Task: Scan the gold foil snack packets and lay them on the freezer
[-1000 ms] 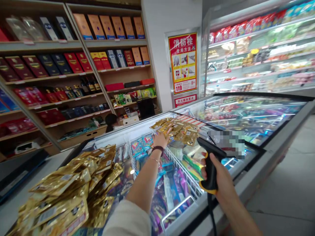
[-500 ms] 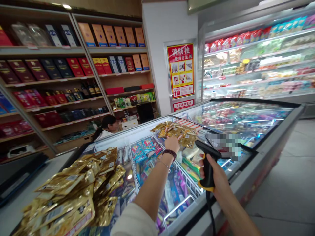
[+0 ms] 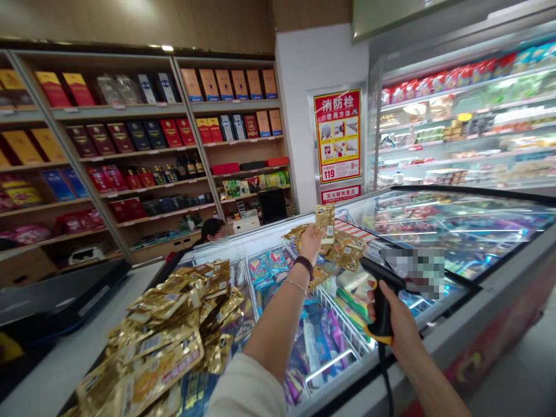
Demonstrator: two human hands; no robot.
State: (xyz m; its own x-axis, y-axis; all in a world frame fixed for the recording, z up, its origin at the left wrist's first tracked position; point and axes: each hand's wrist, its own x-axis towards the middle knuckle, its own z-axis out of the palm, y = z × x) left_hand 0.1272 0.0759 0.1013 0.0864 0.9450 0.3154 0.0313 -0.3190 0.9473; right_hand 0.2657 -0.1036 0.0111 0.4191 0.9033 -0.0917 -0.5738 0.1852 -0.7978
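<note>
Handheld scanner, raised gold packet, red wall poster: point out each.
Handheld scanner [image 3: 382, 307], head view, on its black handle.
Raised gold packet [image 3: 325, 218], head view, on its front face above the left hand [image 3: 311, 242].
Red wall poster [image 3: 337, 138], head view, on its middle.

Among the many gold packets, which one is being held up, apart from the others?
The upright packet in the left hand, beside the farther pile. Only this one is raised; the other gold packets lie in piles.
</note>
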